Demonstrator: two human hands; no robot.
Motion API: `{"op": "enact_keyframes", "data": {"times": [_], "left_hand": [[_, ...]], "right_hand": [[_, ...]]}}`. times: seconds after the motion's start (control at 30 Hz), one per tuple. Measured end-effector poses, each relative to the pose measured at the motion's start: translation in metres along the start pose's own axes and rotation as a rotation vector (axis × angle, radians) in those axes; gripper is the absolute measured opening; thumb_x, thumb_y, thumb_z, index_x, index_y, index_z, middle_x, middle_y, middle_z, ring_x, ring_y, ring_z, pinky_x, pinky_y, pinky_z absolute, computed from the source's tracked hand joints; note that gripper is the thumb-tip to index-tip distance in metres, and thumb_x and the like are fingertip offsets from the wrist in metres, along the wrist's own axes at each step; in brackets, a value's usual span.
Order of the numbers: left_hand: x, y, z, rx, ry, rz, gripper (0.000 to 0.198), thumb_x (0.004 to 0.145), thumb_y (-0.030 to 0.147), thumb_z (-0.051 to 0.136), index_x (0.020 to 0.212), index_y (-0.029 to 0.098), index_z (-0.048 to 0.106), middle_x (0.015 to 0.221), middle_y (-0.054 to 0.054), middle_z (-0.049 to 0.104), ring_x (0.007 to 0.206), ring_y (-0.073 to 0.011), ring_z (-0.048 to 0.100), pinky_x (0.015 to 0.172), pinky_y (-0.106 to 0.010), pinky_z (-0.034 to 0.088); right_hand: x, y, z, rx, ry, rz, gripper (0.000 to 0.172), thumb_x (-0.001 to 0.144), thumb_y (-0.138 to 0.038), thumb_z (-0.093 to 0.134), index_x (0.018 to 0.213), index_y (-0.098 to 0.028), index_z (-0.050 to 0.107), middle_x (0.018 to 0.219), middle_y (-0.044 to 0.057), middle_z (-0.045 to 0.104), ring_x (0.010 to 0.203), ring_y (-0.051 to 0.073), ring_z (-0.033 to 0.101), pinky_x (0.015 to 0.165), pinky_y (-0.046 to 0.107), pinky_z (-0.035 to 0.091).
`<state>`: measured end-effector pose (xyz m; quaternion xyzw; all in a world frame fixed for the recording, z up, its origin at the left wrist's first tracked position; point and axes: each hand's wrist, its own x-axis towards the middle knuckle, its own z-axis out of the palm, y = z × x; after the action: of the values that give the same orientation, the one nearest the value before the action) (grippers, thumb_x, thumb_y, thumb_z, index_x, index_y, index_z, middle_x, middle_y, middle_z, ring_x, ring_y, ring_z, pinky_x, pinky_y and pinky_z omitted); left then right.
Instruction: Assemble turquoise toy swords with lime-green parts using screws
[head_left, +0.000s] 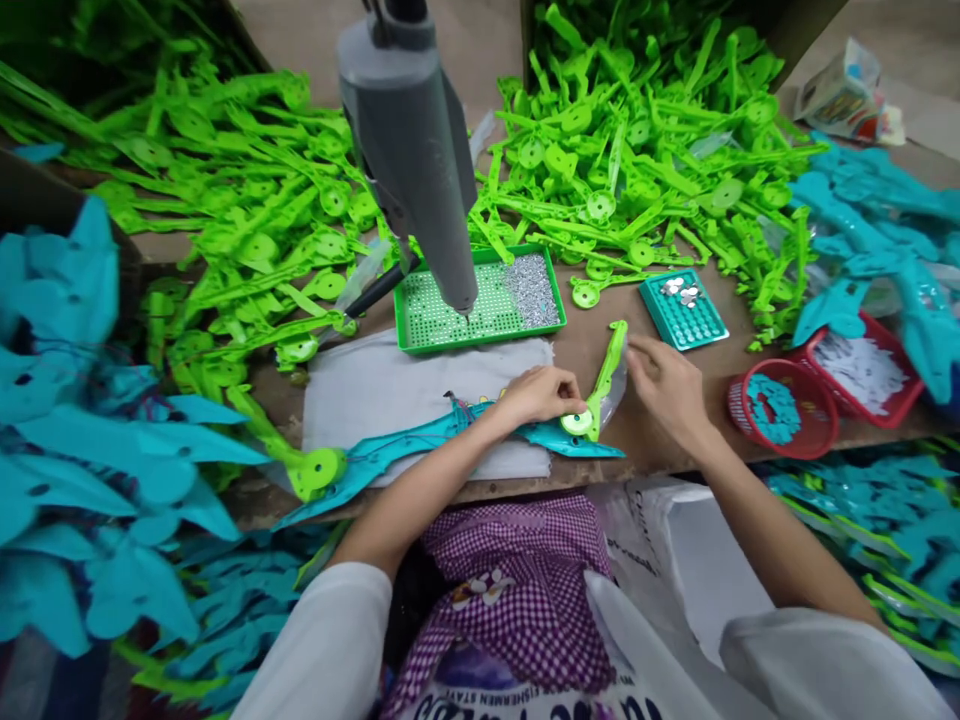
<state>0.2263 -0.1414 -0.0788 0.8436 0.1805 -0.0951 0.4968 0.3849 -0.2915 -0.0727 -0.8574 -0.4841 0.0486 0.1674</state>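
Observation:
A long teal plastic part (405,445) lies across a white cloth (360,375) at the table's front edge, with thin wires near its middle. One lime-green arm with a round end (319,470) sits on its left end. Another lime-green arm (611,365) stands near its right end, a pale disc (577,422) on its round base. My left hand (544,395) is closed, its fingertips pinching at that base. To the arm's right, my right hand (667,390) has loosely bent fingers, apart, beside clear film (616,385); nothing shows in them.
An electric screwdriver (412,150) hangs above a green tray (480,345) of small metal screws. A teal box (686,310) holds silver discs. Red containers (784,410) stand at right. Lime-green arms (615,170) pile up behind; teal parts (90,450) crowd the left.

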Motion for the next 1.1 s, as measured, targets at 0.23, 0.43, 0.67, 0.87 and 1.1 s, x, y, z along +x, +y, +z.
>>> {"op": "enact_keyframes", "data": {"times": [0.23,0.43,0.67,0.87,1.1], "left_hand": [[-0.006,0.006,0.002,0.063,0.049,-0.009,0.015,0.078,0.035,0.066,0.081,0.021,0.068,0.083,-0.001,0.071,0.076,-0.016,0.062,0.062,-0.026,0.04],[-0.008,0.006,0.004,0.067,0.072,-0.013,0.015,0.078,0.036,0.066,0.078,0.022,0.068,0.082,-0.001,0.071,0.076,-0.0168,0.063,0.065,-0.027,0.042],[-0.009,0.005,0.004,0.066,0.065,-0.012,0.017,0.078,0.039,0.065,0.08,0.022,0.068,0.083,0.0,0.071,0.076,-0.0163,0.063,0.062,-0.026,0.041],[-0.004,0.001,0.003,0.041,0.028,0.019,0.018,0.078,0.037,0.064,0.087,0.022,0.069,0.085,-0.001,0.071,0.077,-0.0154,0.063,0.061,-0.024,0.041],[-0.005,0.002,0.005,0.045,0.047,0.045,0.017,0.079,0.036,0.065,0.082,0.02,0.07,0.084,-0.002,0.072,0.076,-0.0157,0.063,0.064,-0.026,0.042]], "right_hand": [[-0.053,-0.029,-0.012,0.25,-0.654,0.204,0.052,0.08,-0.068,0.044,0.075,-0.019,0.06,0.061,0.001,0.058,0.057,0.015,0.052,0.054,0.026,0.03],[-0.048,-0.032,0.001,0.551,-0.75,0.407,0.065,0.063,-0.081,0.05,0.067,-0.016,0.054,0.055,-0.004,0.039,0.052,0.009,0.033,0.05,0.024,0.022],[-0.054,-0.034,0.007,0.577,-0.65,0.421,0.068,0.056,-0.084,0.053,0.062,-0.017,0.049,0.055,-0.005,0.038,0.053,0.008,0.032,0.05,0.024,0.023],[-0.047,-0.034,-0.005,0.708,-0.874,0.528,0.063,0.059,-0.081,0.057,0.07,-0.02,0.044,0.041,-0.011,0.03,0.038,0.004,0.021,0.04,0.022,0.012],[-0.036,-0.038,-0.014,0.713,-1.026,0.682,0.06,0.059,-0.075,0.065,0.066,-0.022,0.038,0.037,-0.01,0.034,0.033,0.003,0.017,0.037,0.022,0.006]]}}
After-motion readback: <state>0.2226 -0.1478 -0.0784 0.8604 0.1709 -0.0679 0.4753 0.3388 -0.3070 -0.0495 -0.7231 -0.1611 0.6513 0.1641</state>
